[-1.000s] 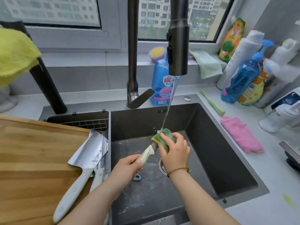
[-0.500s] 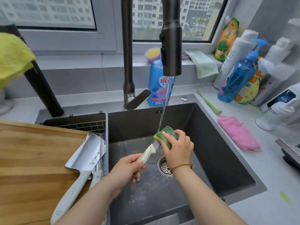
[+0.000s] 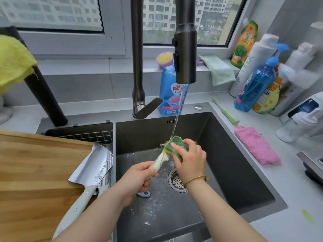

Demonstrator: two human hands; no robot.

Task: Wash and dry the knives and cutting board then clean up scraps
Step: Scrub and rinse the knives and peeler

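the small knife has its blade hidden inside the folded green sponge, over the sink. the left hand curls round its pale handle. the right hand pinches the sponge shut over the blade. left of the sink, a cleaver lies on the cutting board.

The sink is showing dark grey. Over it, the sponge is showing green with a yellow layer, and the knife is showing a pale cream handle. Left of the sink, the cutting board is showing brown wood in lengthwise bands, and the cleaver is gleaming silver with dark engraved characters. Right of the sink, a cloth is showing pink.
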